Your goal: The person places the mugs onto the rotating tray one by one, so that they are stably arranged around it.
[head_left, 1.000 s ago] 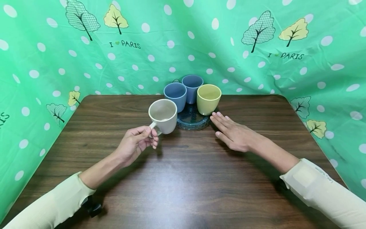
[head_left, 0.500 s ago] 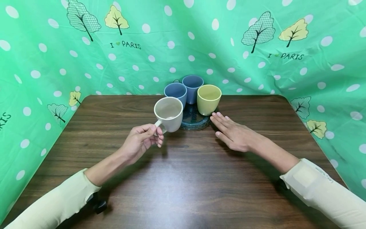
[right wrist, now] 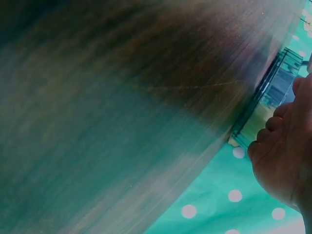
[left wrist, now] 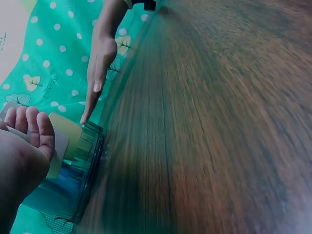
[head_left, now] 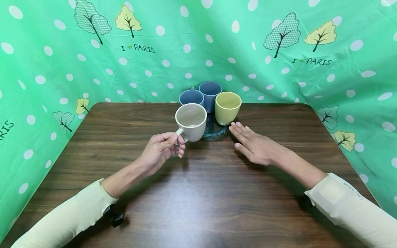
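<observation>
My left hand [head_left: 162, 150] pinches the handle of an off-white mug [head_left: 191, 122] between thumb and fingers, with its open mouth facing up. The mug is held in front of a round, clear bluish tray [head_left: 217, 134] and hides part of it. On that tray stand a yellow cup [head_left: 227, 110] at the right and two blue cups, the left blue cup [head_left: 191, 97] and the rear blue cup [head_left: 212, 96]. My right hand [head_left: 254, 146] has straight fingers, their tips at the tray's right edge; whether they touch it is unclear. The left wrist view shows the tray's clear wall [left wrist: 90, 146] side-on.
A dark wood-grain table [head_left: 198, 199] lies under everything. Right behind its far edge hangs a green curtain [head_left: 173, 44] with white dots and printed trees. Pale sleeves cover both forearms, and a black device [head_left: 116, 217] sits under the left wrist.
My left hand has carried the off-white mug to the right and slightly away from me, so it now covers more of the tray and the left blue cup. My right hand has stayed in place.
</observation>
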### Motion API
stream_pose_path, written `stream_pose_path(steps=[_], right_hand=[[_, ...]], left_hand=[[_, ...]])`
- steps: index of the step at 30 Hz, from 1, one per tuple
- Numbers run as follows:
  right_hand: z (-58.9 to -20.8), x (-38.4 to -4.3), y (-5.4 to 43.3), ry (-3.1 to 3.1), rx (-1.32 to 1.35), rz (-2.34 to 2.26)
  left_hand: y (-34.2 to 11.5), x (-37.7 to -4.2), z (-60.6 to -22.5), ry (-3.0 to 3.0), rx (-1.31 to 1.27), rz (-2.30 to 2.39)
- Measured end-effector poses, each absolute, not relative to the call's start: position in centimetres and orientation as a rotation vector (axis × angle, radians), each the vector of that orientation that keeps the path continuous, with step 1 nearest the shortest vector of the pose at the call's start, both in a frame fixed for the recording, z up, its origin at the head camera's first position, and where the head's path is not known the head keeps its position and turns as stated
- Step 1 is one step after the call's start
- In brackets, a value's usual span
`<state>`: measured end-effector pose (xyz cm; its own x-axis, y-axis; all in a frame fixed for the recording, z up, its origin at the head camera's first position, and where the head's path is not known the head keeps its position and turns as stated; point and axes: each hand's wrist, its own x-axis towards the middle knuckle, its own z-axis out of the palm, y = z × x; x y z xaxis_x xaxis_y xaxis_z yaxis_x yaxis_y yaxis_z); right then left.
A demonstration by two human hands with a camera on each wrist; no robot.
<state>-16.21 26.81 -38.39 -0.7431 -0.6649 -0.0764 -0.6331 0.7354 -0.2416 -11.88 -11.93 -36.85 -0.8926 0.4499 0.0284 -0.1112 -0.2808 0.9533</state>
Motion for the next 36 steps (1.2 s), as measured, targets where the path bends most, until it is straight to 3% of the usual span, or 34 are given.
stream_pose_path(steps=[36], right_hand=[[-38.5,-16.3,26.7,2.777,-1.040,-0.308]], left_hand=[[-8.3,-13.8,-37.4,1.568,0.331,2.272]])
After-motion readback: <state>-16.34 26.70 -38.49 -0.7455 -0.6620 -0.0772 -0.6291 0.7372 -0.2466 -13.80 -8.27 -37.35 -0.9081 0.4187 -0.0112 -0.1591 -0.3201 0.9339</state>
